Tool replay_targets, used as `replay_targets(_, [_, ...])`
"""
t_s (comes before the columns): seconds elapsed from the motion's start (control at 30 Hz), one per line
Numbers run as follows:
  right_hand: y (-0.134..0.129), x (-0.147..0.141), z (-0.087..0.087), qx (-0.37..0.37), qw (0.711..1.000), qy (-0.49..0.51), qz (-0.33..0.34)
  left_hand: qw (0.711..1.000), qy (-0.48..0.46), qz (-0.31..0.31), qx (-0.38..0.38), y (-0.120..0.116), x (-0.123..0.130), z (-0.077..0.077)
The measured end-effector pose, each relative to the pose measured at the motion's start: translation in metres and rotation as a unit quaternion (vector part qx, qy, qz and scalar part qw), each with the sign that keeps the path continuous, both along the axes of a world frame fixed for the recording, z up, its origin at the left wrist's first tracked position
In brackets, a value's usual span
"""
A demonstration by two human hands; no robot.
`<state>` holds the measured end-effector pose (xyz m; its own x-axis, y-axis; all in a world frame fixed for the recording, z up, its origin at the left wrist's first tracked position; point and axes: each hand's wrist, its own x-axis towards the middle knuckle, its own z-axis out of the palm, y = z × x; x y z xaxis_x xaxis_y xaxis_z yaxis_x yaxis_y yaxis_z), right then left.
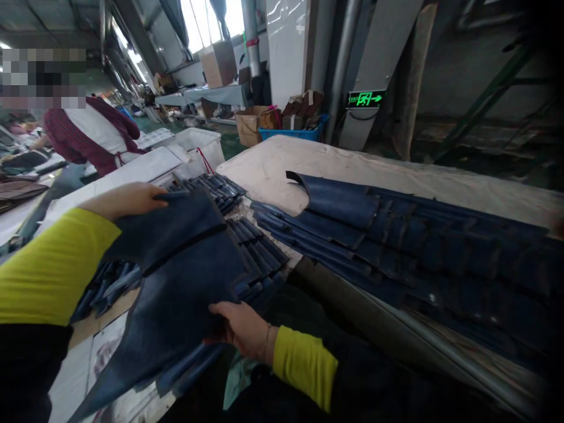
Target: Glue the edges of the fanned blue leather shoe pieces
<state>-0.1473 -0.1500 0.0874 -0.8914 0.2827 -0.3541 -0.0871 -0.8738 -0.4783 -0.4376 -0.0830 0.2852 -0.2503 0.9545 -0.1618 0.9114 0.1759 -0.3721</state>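
A large dark blue cut leather-like piece [185, 288] with a dark seam or strip across it is held up in front of me. My left hand [136, 200] pinches its upper edge at the far left. Lower down, my right hand [244, 329] grips the near right edge, thumb on top and fingers partly hidden beneath. Under and behind the piece lie stacks of similar blue pieces [259, 252]. To the right, a long overlapping row of blue pieces [396, 241] covers the near side of a pale-topped table, its far end piece curling up.
The pale table [273, 158] runs along the right, with a metal rail at its near edge. Beyond stand a white bin [202, 147], a blue crate [291, 134] and cardboard boxes. A person in a dark red checked top [88, 132] is at the left.
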Motion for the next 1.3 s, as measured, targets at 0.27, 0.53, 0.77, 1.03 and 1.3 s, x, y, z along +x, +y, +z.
replay_targets(0.27, [0.006,-0.026,0.004,-0.107,0.993,-0.057,-0.005,0.993,-0.015,0.02,-0.114,0.011,-0.016,-0.071])
replay_targets(0.53, [0.018,-0.029,-0.039,-0.098,0.981,-0.159,0.06,0.99,-0.028,0.034,-0.131,0.027,-0.012,-0.138])
replay_targets(0.77, [0.022,-0.028,-0.058,-0.074,0.977,-0.151,0.131,0.994,-0.039,0.026,-0.101,0.017,-0.024,-0.17])
replay_targets(1.03, [0.02,-0.012,-0.024,0.254,0.913,-0.032,0.318,0.998,-0.021,-0.005,-0.059,0.003,-0.028,-0.194])
replay_targets(1.3, [0.043,-0.016,-0.037,0.828,0.535,-0.074,0.149,1.0,0.005,-0.005,0.012,-0.023,-0.017,-0.213])
